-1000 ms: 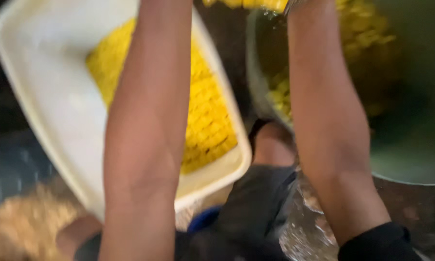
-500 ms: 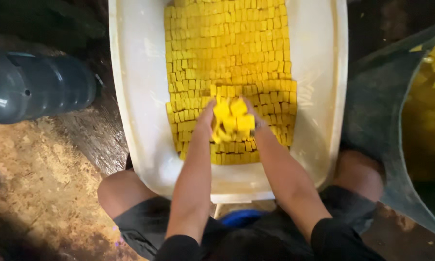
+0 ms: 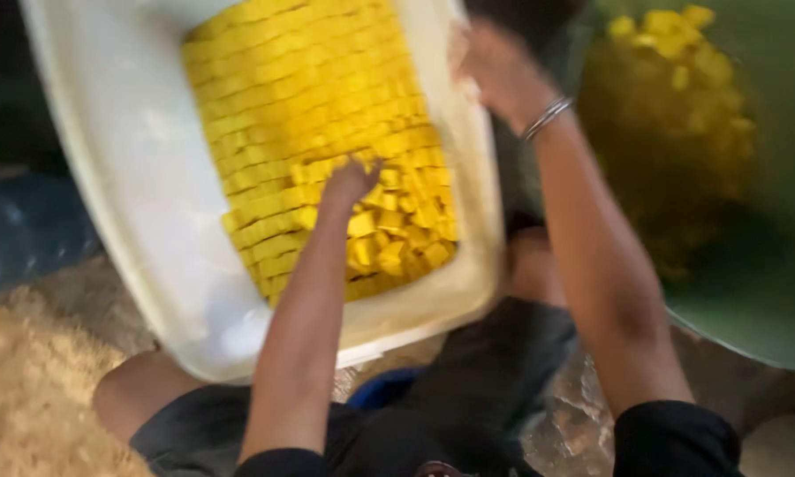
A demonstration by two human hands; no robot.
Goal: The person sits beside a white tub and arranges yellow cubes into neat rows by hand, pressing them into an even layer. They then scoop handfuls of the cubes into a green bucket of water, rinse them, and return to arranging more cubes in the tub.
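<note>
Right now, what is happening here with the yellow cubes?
A person sits over a white tray filled with small yellow cubes. The left hand rests among loosened cubes near the tray's near end. The right hand, with a bracelet at the wrist, is raised over the tray's right rim, blurred. To the right, a green tub holds more yellow cubes.

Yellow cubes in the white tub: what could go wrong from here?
1. The left hand digs into the cut yellow cubes; the loosened ones near it could break or get mashed.
2. The right hand is raised over the gap between the white tub and the green basin; anything it carries might drop between them.
3. The tub sits tilted near the knee, so it may slide or tip.
</note>
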